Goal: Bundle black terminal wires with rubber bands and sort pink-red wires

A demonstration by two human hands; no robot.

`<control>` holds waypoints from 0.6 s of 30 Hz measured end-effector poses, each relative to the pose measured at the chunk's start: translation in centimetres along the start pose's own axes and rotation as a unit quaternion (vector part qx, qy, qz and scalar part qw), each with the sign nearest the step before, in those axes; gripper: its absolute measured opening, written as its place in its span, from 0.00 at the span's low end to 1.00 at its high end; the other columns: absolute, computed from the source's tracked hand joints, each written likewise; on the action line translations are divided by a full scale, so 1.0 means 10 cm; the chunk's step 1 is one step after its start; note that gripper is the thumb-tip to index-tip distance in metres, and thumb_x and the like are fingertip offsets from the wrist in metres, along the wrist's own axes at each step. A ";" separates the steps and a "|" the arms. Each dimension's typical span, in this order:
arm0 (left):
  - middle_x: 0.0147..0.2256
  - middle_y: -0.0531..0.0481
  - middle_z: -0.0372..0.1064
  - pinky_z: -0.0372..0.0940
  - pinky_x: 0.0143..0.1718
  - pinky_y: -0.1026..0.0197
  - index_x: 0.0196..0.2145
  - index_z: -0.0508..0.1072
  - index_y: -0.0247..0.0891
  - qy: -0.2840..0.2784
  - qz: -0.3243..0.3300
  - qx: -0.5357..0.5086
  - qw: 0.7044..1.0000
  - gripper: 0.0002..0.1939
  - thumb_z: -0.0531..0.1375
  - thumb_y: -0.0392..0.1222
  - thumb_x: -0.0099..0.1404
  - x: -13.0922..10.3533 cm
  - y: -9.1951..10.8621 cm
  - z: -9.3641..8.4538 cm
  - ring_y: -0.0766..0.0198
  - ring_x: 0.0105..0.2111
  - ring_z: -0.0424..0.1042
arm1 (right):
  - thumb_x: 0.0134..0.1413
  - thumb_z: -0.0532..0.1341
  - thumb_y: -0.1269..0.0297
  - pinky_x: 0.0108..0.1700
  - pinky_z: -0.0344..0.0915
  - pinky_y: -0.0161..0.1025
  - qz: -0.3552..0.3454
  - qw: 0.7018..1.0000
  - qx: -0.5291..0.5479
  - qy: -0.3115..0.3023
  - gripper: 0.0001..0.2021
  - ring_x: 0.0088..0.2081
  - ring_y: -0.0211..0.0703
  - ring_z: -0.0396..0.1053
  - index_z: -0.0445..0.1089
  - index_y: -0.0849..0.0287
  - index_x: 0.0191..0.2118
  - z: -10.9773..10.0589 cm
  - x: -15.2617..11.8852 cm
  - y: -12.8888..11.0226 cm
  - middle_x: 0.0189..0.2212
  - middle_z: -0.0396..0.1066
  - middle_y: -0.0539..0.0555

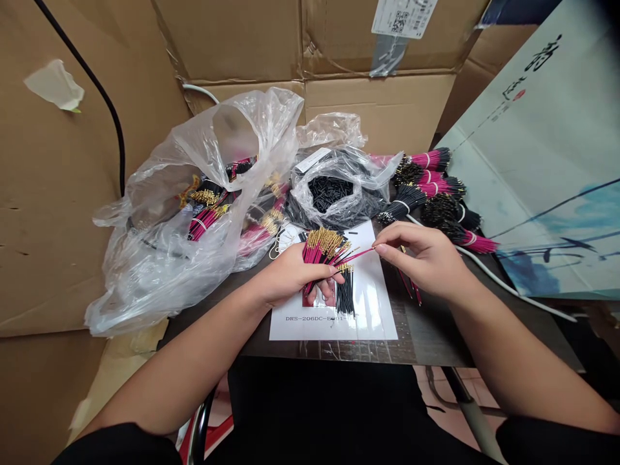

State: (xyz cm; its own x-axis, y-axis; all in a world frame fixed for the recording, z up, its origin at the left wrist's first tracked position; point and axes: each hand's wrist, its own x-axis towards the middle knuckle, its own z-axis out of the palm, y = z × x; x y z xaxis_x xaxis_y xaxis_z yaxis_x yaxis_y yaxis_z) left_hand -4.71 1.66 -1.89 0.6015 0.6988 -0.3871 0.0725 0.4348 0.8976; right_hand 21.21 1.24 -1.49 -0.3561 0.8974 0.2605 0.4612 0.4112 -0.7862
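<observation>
My left hand (290,274) is closed around a bundle of magenta and black wires (320,248) whose gold-coloured metal tips point up and away from me. Between the thumb and fingertips of my right hand (421,255) is one magenta wire (361,252), stretched toward the bundle. Beneath the hands lies a white printed sheet (334,329), with a row of black wires (345,294) with gold tips on it. A few loose wires (414,287) show under my right hand.
Behind the sheet stands an open plastic bag (363,210) of short black tubes (330,190). A large clear bag (159,278) holding wire bundles is at left. Tied wire bundles (436,187) are piled at right, near a white cable (513,294). Cardboard walls (368,110) surround the dark table (431,336).
</observation>
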 end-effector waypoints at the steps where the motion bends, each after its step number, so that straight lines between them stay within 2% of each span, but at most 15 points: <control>1: 0.23 0.37 0.76 0.62 0.14 0.69 0.33 0.77 0.25 0.000 -0.002 0.002 1.000 0.11 0.64 0.40 0.63 0.00 0.00 0.00 0.66 0.15 0.70 | 0.64 0.63 0.61 0.41 0.65 0.42 0.002 1.000 -0.002 -0.006 0.05 0.37 0.43 0.71 0.74 0.54 0.37 -0.03 0.00 0.01 0.36 0.75 0.52; 3: 0.22 0.37 0.76 0.62 0.14 0.68 0.33 0.77 0.25 0.000 -0.002 0.003 1.000 0.11 0.64 0.40 0.63 -0.01 0.00 0.00 0.66 0.16 0.70 | 0.64 0.63 0.58 0.41 0.65 0.41 0.019 1.000 0.011 -0.010 0.07 0.37 0.43 0.70 0.73 0.54 0.36 -0.15 -0.02 0.02 0.35 0.74 0.52; 6: 0.23 0.37 0.76 0.62 0.14 0.68 0.33 0.77 0.26 -0.003 0.001 0.003 1.000 0.11 0.64 0.40 0.63 -0.01 -0.01 -0.01 0.66 0.16 0.70 | 0.64 0.63 0.53 0.35 0.62 0.39 0.083 0.996 0.029 -0.027 0.11 0.33 0.41 0.66 0.71 0.54 0.35 -0.47 -0.08 0.05 0.31 0.70 0.51; 8: 0.24 0.37 0.77 0.62 0.14 0.68 0.33 0.77 0.26 -0.003 0.001 0.006 1.000 0.11 0.64 0.40 0.63 -0.01 -0.01 -0.01 0.66 0.15 0.69 | 0.64 0.62 0.50 0.33 0.60 0.39 0.132 0.985 0.005 -0.113 0.14 0.30 0.40 0.62 0.70 0.55 0.33 -0.70 -0.13 0.08 0.28 0.67 0.50; 10: 0.24 0.36 0.77 0.62 0.14 0.68 0.33 0.77 0.26 -0.002 -0.001 0.008 1.000 0.11 0.64 0.41 0.63 -0.01 -0.01 -0.01 0.66 0.16 0.69 | 0.63 0.62 0.49 0.31 0.57 0.38 0.175 0.959 -0.025 -0.222 0.17 0.29 0.39 0.59 0.68 0.56 0.30 -0.85 -0.17 0.14 0.26 0.63 0.49; 11: 0.24 0.36 0.77 0.62 0.14 0.68 0.33 0.76 0.26 -0.001 -0.003 0.007 1.000 0.11 0.64 0.41 0.63 -0.01 -0.01 0.00 0.66 0.17 0.70 | 0.63 0.62 0.49 0.31 0.56 0.38 0.192 0.945 -0.040 -0.260 0.18 0.29 0.38 0.57 0.67 0.56 0.28 -0.89 -0.18 0.17 0.26 0.61 0.49; 13: 0.24 0.36 0.77 0.62 0.14 0.68 0.32 0.76 0.26 0.000 -0.006 0.005 1.000 0.11 0.64 0.40 0.62 0.00 -0.01 0.00 0.65 0.18 0.71 | 0.62 0.62 0.50 0.30 0.54 0.38 0.212 0.929 -0.070 -0.296 0.18 0.28 0.38 0.54 0.64 0.57 0.26 -0.90 -0.18 0.26 0.25 0.58 0.48; 18: 0.24 0.36 0.77 0.62 0.14 0.68 0.32 0.76 0.26 0.003 -0.012 0.007 1.000 0.11 0.64 0.40 0.62 0.00 -0.02 0.01 0.65 0.18 0.71 | 0.58 0.63 0.50 0.28 0.52 0.40 0.233 0.927 -0.112 -0.272 0.20 0.25 0.37 0.52 0.62 0.56 0.22 -0.83 -0.14 0.46 0.21 0.56 0.47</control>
State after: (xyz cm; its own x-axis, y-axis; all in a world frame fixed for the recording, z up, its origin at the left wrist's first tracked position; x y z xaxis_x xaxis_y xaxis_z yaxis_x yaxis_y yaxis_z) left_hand -4.63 1.53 -2.07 0.5952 0.6916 -0.4091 0.0981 0.4428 0.8913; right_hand 30.56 3.18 -0.79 -0.4050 0.7980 -0.4462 0.8035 0.0778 -0.5902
